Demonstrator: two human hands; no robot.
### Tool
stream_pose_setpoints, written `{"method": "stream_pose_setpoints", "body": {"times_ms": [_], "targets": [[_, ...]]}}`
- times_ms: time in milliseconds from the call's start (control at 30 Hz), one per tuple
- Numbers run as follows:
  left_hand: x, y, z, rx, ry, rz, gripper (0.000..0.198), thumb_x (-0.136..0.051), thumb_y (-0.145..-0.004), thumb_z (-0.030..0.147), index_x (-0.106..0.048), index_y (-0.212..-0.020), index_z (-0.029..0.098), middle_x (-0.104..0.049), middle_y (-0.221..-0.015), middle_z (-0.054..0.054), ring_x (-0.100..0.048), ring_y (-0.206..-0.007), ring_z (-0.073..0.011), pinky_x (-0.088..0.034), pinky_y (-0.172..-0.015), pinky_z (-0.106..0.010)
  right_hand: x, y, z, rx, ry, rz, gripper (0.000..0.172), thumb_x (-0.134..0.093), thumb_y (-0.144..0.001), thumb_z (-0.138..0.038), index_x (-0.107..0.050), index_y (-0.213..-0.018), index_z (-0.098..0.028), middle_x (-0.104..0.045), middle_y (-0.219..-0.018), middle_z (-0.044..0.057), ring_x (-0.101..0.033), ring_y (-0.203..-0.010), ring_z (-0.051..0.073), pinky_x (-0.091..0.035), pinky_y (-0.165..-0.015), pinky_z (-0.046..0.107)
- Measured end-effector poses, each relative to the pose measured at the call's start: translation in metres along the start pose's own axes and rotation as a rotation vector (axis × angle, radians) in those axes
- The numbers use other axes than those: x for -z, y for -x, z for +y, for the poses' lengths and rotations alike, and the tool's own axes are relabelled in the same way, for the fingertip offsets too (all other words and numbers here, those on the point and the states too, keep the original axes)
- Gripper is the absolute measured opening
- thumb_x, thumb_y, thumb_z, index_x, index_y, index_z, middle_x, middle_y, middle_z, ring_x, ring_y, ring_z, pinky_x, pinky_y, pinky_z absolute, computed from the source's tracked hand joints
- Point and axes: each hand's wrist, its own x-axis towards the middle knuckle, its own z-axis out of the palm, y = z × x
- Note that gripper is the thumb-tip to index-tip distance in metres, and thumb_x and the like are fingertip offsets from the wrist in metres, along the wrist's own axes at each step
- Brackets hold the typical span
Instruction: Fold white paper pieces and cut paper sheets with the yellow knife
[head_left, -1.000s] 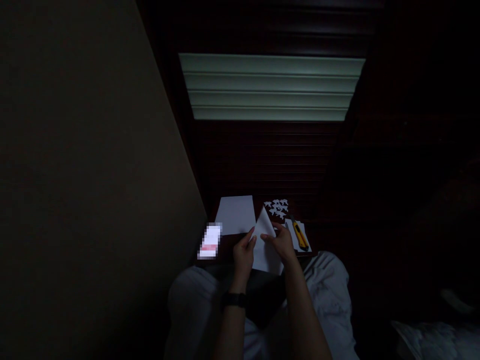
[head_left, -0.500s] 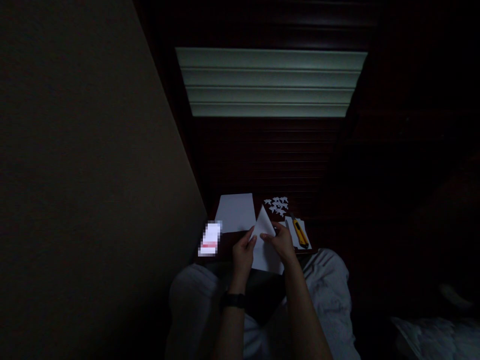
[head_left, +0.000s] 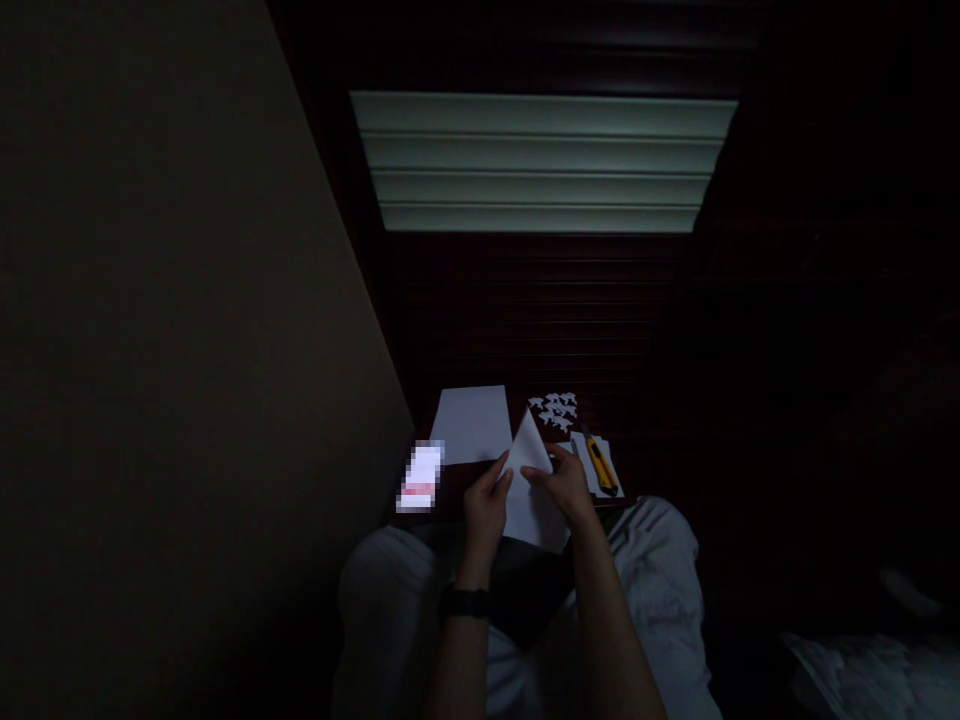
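Both of my hands hold one white sheet of paper (head_left: 529,455) folded to a point, above a small dark table. My left hand (head_left: 486,512), with a dark watch on its wrist, pinches the sheet's left edge. My right hand (head_left: 568,488) pinches the right side near the fold. A flat white sheet (head_left: 471,422) lies just behind my left hand. Several small white paper cut-outs (head_left: 553,410) lie behind the folded sheet. A yellow utility knife (head_left: 600,465) rests on a white slip to the right of my right hand.
A blurred white and pink object (head_left: 420,478) lies at the table's left edge. A plain wall (head_left: 165,350) fills the left side. Dark slatted panels with a pale lit band (head_left: 540,165) stand behind the table. My knees in light trousers (head_left: 660,590) are below.
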Motion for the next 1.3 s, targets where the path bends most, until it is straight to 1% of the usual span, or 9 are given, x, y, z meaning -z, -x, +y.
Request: {"method": "stream_pose_setpoints", "body": {"times_ms": [167,267,500,633,767,900,1100,1233,1300], "targets": [[0.005,-0.003,-0.003,0.021,0.005,0.159,0.039,-0.057,-0.078,0.030,-0.057,-0.114,0.018,-0.060,-0.115,-0.009,-0.054,-0.107,-0.0220,-0.042,-0.093,-0.036,0.007,0.006,-0.005,-0.048,-0.027,-0.041,0.050,-0.068,-0.061,-0.039,-0.060,-0.105,-0.016,-0.067,-0.076,0.005,-0.061,-0.066,0.018,-0.047,-0.058,0.027],[0.008,-0.005,-0.005,0.035,0.004,0.197,0.039,-0.057,-0.078,0.030,-0.056,-0.115,0.018,-0.058,-0.117,-0.009,-0.054,-0.108,-0.0221,-0.042,-0.093,-0.036,0.010,0.009,-0.004,-0.087,-0.042,-0.050,0.052,-0.069,-0.061,-0.040,-0.059,-0.107,-0.016,-0.064,-0.067,0.001,-0.058,-0.059,0.016,-0.045,-0.052,0.025],[0.007,-0.005,0.003,0.036,0.038,0.117,0.038,-0.058,-0.077,0.029,-0.057,-0.114,0.018,-0.059,-0.117,-0.008,-0.053,-0.109,-0.0223,-0.042,-0.093,-0.035,0.010,0.008,-0.007,-0.057,-0.088,-0.052,0.048,-0.066,-0.065,-0.039,-0.059,-0.107,-0.017,-0.064,-0.069,0.002,-0.058,-0.061,0.015,-0.045,-0.054,0.024],[0.002,-0.002,0.012,0.041,0.058,-0.007,0.037,-0.056,-0.078,0.029,-0.058,-0.113,0.017,-0.060,-0.115,-0.007,-0.054,-0.107,-0.0213,-0.043,-0.092,-0.033,0.009,0.006,-0.010,-0.023,-0.122,-0.031,0.045,-0.065,-0.065,-0.037,-0.059,-0.106,-0.017,-0.067,-0.086,0.007,-0.061,-0.072,0.019,-0.048,-0.061,0.028],[0.000,-0.002,0.016,0.026,0.060,-0.058,0.038,-0.055,-0.079,0.029,-0.057,-0.115,0.016,-0.060,-0.116,-0.007,-0.055,-0.107,-0.0204,-0.043,-0.092,-0.033,0.007,0.003,-0.015,0.012,-0.139,0.024,0.042,-0.064,-0.067,-0.035,-0.059,-0.104,-0.016,-0.066,-0.096,0.009,-0.062,-0.080,0.022,-0.049,-0.067,0.032],[0.003,-0.018,0.022,0.003,-0.049,-0.076,0.035,-0.056,-0.078,0.030,-0.059,-0.112,0.019,-0.062,-0.112,-0.006,-0.055,-0.106,-0.0205,-0.042,-0.093,-0.034,0.007,-0.008,-0.017,0.060,-0.124,0.029,0.040,-0.064,-0.066,-0.033,-0.061,-0.102,-0.015,-0.066,-0.097,0.009,-0.061,-0.088,0.023,-0.049,-0.075,0.034],[-0.008,-0.060,0.033,-0.009,-0.071,0.008,0.036,-0.061,-0.074,0.030,-0.061,-0.108,0.018,-0.066,-0.104,-0.007,-0.060,-0.097,-0.0210,-0.046,-0.088,-0.034,0.006,-0.026,-0.005,0.031,-0.123,-0.006,0.041,-0.066,-0.062,-0.032,-0.062,-0.099,-0.015,-0.067,-0.096,0.008,-0.061,-0.086,0.023,-0.048,-0.078,0.037],[-0.022,-0.079,0.027,-0.046,-0.038,-0.040,0.034,-0.061,-0.074,0.029,-0.063,-0.106,0.017,-0.066,-0.103,-0.007,-0.062,-0.092,-0.0204,-0.048,-0.084,-0.034,0.001,-0.033,0.005,0.018,-0.127,-0.035,0.041,-0.067,-0.061,-0.033,-0.063,-0.098,-0.015,-0.067,-0.094,0.007,-0.062,-0.085,0.023,-0.048,-0.077,0.037],[-0.025,-0.083,0.020,-0.074,-0.080,-0.016,0.031,-0.061,-0.074,0.029,-0.065,-0.102,0.017,-0.067,-0.101,-0.007,-0.062,-0.093,-0.0211,-0.048,-0.083,-0.034,-0.002,-0.035,0.010,0.008,-0.124,-0.039,0.039,-0.067,-0.061,-0.033,-0.063,-0.096,-0.015,-0.068,-0.091,0.007,-0.062,-0.083,0.023,-0.048,-0.075,0.036]]}}
